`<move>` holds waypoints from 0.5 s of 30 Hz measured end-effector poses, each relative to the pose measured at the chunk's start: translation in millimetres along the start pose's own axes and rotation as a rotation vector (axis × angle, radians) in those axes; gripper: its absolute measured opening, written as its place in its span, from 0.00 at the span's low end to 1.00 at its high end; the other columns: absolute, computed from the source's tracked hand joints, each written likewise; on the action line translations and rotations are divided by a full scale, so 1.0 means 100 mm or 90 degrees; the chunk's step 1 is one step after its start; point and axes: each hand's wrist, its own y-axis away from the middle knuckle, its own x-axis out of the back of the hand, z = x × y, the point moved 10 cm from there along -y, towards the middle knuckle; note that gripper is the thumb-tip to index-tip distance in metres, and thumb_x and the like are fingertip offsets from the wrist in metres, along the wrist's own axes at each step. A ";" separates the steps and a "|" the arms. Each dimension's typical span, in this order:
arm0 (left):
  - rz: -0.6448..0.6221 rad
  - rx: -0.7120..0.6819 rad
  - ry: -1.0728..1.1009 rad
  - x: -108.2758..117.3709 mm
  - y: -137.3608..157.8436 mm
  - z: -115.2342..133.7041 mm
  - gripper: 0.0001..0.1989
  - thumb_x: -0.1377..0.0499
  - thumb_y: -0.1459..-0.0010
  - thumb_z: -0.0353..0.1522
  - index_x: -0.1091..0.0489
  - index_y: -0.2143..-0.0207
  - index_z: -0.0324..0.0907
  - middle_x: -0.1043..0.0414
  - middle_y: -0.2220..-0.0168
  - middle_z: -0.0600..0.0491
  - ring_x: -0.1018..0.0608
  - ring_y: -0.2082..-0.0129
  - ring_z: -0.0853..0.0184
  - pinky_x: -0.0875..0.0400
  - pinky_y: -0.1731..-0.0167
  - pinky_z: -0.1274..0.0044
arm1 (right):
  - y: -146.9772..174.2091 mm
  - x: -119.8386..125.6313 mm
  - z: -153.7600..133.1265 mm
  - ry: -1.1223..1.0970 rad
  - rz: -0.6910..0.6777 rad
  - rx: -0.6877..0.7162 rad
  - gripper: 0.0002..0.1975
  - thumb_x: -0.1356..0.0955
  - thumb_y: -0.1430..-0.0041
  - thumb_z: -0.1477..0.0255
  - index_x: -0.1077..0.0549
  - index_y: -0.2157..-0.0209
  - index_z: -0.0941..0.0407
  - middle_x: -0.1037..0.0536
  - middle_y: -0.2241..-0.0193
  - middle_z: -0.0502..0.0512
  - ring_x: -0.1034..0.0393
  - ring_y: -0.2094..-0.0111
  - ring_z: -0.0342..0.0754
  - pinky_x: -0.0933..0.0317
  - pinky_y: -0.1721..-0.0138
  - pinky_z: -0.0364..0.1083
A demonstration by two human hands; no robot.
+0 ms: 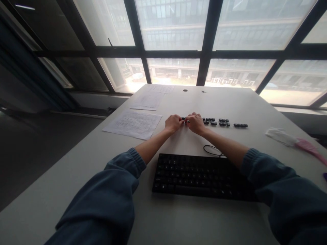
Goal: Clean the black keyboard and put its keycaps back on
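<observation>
Both hands reach forward to a row of small black keycaps on the white table. My left hand (174, 123) has its fingers closed at the row's left end, on a black keycap (183, 118). Right beside it, almost touching, my right hand (195, 123) is curled with its fingertips pinching another keycap (187, 121); the fingers partly hide it. More keycaps (211, 119) lie in short groups to the right, with a separate strip of keycaps (240, 125) farther out. Nearer me lies a black keyboard (189, 173), its right end under my right sleeve. Its upper rows look dark and hard to make out.
Printed paper sheets (134, 123) lie on the left of the white table (178, 214). A black cable (212, 147) loops behind the keyboard. A white and pink item (286, 136) lies at the right. Large windows (173, 71) stand beyond the far edge.
</observation>
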 end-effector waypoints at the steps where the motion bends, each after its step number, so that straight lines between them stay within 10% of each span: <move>1: -0.001 0.001 0.007 0.00 0.00 0.01 0.11 0.36 0.43 0.39 0.18 0.63 0.44 0.18 0.62 0.45 0.20 0.59 0.58 0.29 0.58 0.73 | -0.01 0.00 -0.02 0.003 -0.001 0.002 0.08 0.32 0.39 0.77 0.20 0.67 0.57 0.20 0.63 0.61 0.35 0.54 0.57 0.48 0.53 0.54; 8: 0.007 -0.032 0.094 0.35 0.24 0.00 0.11 0.35 0.45 0.33 0.18 0.59 0.42 0.18 0.61 0.51 0.19 0.62 0.65 0.28 0.60 0.79 | 0.16 0.31 -0.18 -0.087 0.060 -0.033 0.06 0.30 0.41 0.77 0.20 0.70 0.56 0.19 0.65 0.58 0.31 0.58 0.54 0.43 0.54 0.52; 15: -0.055 -0.179 0.191 0.85 1.37 0.21 0.09 0.35 0.45 0.35 0.18 0.61 0.47 0.18 0.63 0.53 0.23 0.66 0.65 0.30 0.64 0.74 | 1.03 0.73 -0.69 -0.394 0.034 -0.043 0.03 0.28 0.42 0.73 0.20 0.69 0.54 0.19 0.69 0.53 0.27 0.68 0.47 0.36 0.64 0.46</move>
